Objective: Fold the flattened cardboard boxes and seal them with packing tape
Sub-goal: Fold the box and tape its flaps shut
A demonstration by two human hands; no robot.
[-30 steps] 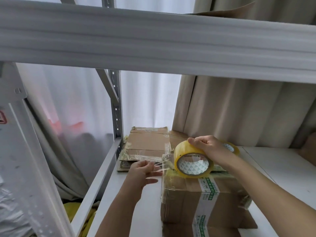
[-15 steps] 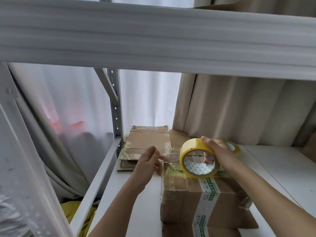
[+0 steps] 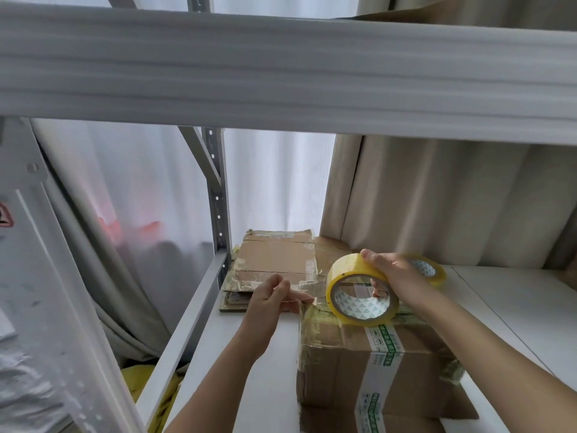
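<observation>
Folded cardboard box (image 3: 371, 367): brown, standing on the white shelf (image 3: 274, 354) at the front, a strip of white tape with green print running over its top and down its near face, crinkled clear tape along its left edge. Roll of yellow packing tape (image 3: 359, 295): held upright on edge just above the far left corner of the box, its printed core facing the viewer. Right hand (image 3: 392, 275): curled round the roll, fingers over the top of its rim and the thumb showing through the core. Left hand (image 3: 268, 296): just left of the roll, fingertips pinching the free end of the clear tape strip (image 3: 307, 285), which spans from hand to roll. Flattened cardboard boxes (image 3: 274, 264): a small stack lying flat at the far left corner of the shelf, old tape on the top sheet. Second tape roll (image 3: 429, 270): behind the right hand, partly hidden. Grey shelf beam (image 3: 281, 73): crossing overhead. White and beige curtains (image 3: 437, 198): hanging behind the shelving.
</observation>
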